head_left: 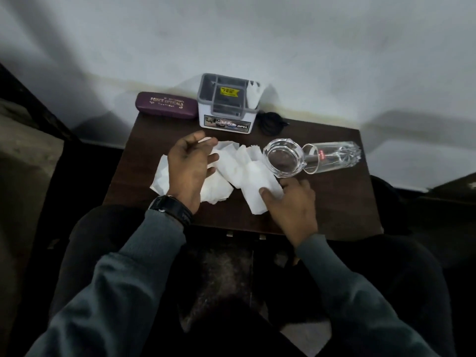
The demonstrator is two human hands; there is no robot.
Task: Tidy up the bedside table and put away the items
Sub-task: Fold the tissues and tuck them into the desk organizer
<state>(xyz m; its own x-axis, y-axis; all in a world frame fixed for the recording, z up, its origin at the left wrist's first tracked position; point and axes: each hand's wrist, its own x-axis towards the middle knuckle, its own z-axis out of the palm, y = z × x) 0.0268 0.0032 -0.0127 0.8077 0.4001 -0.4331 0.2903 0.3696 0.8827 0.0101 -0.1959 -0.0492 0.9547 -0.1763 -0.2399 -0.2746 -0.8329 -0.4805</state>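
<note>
Dark brown wooden worktop (322, 202) stood against a plain white wall (257, 34) that carried soft grey shadows. A dark slanted furniture edge (38, 112) lay at left. The mottled floor (224, 274) below was dim.

Crumpled white tissues (247, 171) on dark table (334, 202), beside glass ashtray (284, 159) and sideways tumbler (332, 157).

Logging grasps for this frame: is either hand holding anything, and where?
Left hand holds nothing. Right hand touches a tissue at its near corner; whether it grips cannot be told.
</note>
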